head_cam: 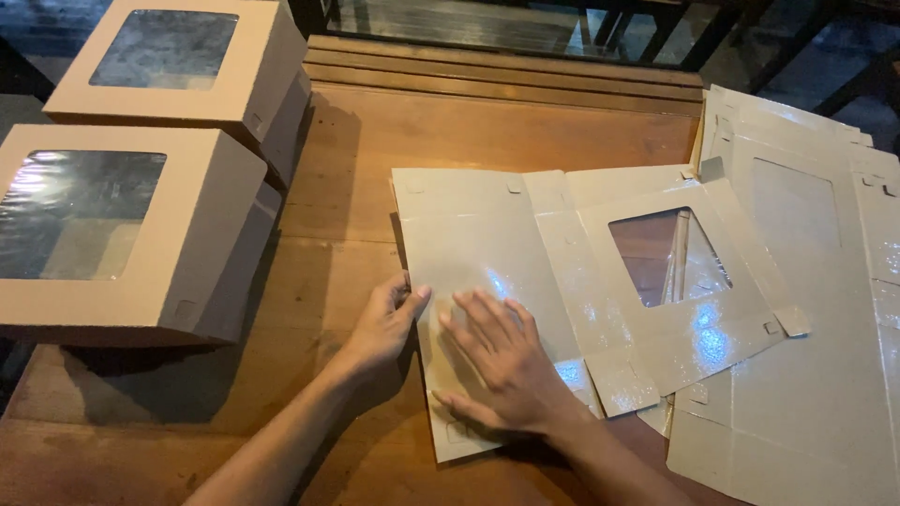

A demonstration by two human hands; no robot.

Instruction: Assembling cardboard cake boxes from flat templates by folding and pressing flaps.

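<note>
A flat, unfolded cardboard box blank (487, 244) with a clear window panel (667, 255) lies on the wooden table (375, 141). My left hand (382, 328) grips the blank's left edge, thumb on top. My right hand (497, 361) presses flat on the blank's base panel, fingers spread. The windowed lid part extends to the right, tilted over other flat blanks.
Two assembled brown window boxes (122, 234) (183, 66) stand at the table's left. A stack of flat box blanks (806, 281) lies at the right. Dark chair legs and floor show beyond the table's far edge.
</note>
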